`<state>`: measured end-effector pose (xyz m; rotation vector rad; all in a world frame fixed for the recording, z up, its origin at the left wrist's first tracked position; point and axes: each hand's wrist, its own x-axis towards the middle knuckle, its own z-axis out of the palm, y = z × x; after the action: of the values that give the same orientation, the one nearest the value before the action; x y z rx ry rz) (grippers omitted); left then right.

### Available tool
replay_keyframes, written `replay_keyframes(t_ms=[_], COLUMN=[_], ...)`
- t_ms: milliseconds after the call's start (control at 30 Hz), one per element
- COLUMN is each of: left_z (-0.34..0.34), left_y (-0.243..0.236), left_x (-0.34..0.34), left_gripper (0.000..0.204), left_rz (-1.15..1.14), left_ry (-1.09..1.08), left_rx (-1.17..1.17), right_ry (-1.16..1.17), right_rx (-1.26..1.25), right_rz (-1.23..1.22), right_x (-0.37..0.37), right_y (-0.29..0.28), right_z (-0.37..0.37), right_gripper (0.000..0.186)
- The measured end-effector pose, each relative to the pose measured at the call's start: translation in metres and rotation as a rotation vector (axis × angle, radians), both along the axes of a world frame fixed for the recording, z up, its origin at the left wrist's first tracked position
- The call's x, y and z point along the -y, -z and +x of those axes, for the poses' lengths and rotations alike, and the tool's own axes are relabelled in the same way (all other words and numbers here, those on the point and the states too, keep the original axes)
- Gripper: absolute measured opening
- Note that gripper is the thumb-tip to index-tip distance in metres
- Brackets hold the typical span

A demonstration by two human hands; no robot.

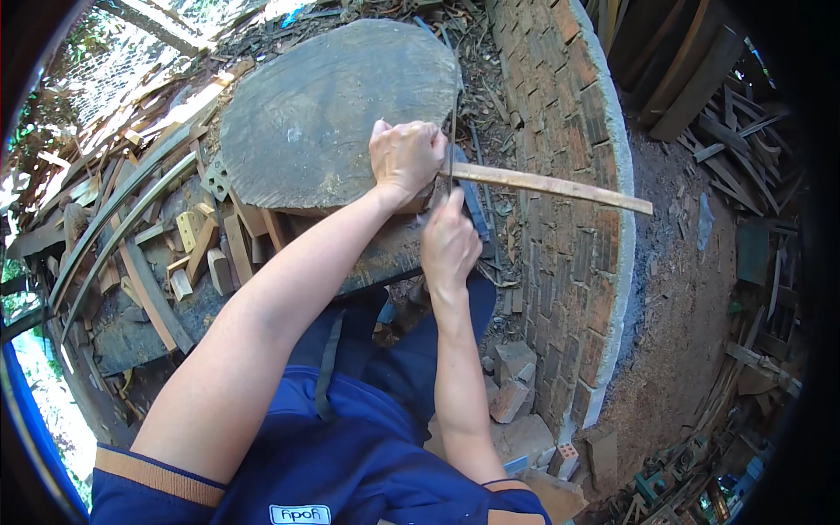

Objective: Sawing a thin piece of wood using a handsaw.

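At the right edge of a large round wooden chopping block (324, 96), my left hand (406, 159) is closed around the near end of a narrow wooden strip (560, 185). The strip sticks out to the right, past the block. Just below it, my right hand (451, 247) is wrapped around the handle of what looks like a handsaw (454, 118). Its thin dark blade shows edge-on and points away from me, crossing the strip close beside my left hand. My fingers hide the handle, and the teeth cannot be made out.
A low brick wall (569, 254) runs along the right, under the strip's free end. Wood offcuts (197, 245) and long curved strips (122, 210) lie at the left. Broken bricks (514, 385) sit near my right forearm. More scrap wood (744, 144) is heaped beyond the wall.
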<state>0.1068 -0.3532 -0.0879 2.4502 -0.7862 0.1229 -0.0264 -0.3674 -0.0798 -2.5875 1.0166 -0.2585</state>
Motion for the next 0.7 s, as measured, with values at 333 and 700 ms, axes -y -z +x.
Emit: replay_keyframes(t_ms=[333,700], left_z=[-0.002,0.0], left_y=[-0.005,-0.001], left_x=[0.004,0.002], left_gripper=[0.029,0.029], left_rz=[0.01,0.014], left_ry=[-0.017,0.004], left_rx=[0.026,0.032], right_ry=[0.011,0.035], right_rx=[-0.013,0.043], right_rz=[0.072,0.004], right_x=[0.001,-0.004], right_y=[-0.004,0.004], right_z=[-0.001,-0.003], right_gripper=[0.021,0.016])
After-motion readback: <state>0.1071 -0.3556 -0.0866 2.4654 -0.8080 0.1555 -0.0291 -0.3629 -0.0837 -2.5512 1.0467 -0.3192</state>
